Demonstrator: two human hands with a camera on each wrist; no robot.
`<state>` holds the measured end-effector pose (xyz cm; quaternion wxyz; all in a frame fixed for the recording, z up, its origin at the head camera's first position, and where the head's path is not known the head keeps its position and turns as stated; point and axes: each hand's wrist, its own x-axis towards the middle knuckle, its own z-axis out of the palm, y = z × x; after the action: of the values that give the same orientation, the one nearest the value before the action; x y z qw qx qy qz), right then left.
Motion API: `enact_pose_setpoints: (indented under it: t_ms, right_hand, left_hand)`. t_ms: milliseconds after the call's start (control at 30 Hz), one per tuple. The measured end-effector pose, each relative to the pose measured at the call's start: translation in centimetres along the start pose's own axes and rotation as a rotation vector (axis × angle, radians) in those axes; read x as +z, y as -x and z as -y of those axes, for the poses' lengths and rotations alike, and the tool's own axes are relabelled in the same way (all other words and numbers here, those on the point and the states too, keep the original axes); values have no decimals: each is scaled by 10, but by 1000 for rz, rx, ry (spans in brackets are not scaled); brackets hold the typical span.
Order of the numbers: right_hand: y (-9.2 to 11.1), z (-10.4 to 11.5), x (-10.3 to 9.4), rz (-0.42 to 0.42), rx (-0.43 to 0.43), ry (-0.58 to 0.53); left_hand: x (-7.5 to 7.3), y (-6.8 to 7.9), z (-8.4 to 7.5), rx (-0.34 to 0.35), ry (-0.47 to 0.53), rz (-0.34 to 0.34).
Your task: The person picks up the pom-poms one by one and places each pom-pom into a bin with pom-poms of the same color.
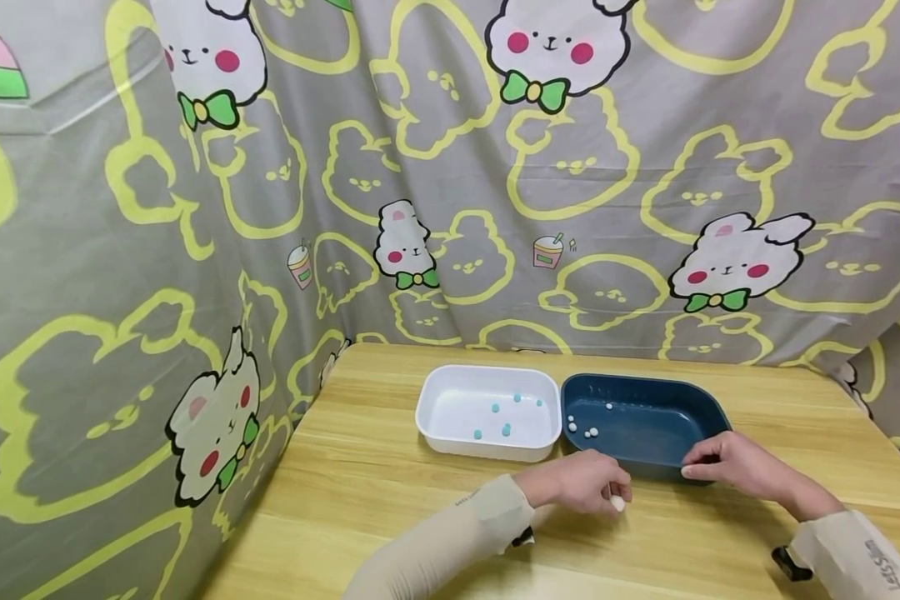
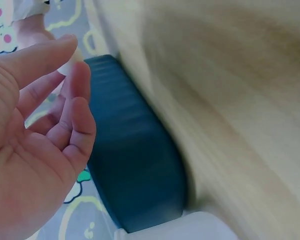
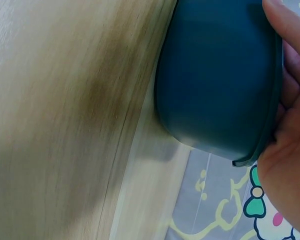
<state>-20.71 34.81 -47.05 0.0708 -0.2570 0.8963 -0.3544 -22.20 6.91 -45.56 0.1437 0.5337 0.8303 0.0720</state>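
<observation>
My left hand (image 1: 581, 483) pinches a small white ball (image 1: 617, 503) between thumb and fingertips, in front of the dark blue tub. In the left wrist view the ball (image 2: 72, 61) shows partly between the thumb and the index finger. The dark blue tub (image 1: 645, 435) stands at the right, with several small white balls (image 1: 591, 432) toward its left end. At its near right corner my right hand (image 1: 738, 468) grips the rim, thumb on the outside in the right wrist view and fingers partly hidden behind the wall.
Left of the blue tub, right up against it, stands a white tub (image 1: 450, 446) with several small teal balls (image 1: 495, 408) inside. Both are on a wooden table (image 1: 375, 500). A patterned grey curtain (image 1: 450, 183) hangs behind the table and along its left side.
</observation>
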Motion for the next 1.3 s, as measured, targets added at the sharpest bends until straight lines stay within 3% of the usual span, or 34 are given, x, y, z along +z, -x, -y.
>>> enact_pose_setpoints:
  t_ms: [267,500,867,1300]
  right_hand:
    - [0,1,1,-5,-21,4]
    - [-1,1,1,-24,-36,23]
    - [0,2,-1,-18,-11,27]
    - [0,-2,0,-29,-24,33]
  left_hand:
    - [-17,1,1,-26,81,-77]
    - [-34,0,3,-93,125,-147]
    - [-49,-2,23,-214,220,-290]
    - [-60,-13,39,-265,240,-310]
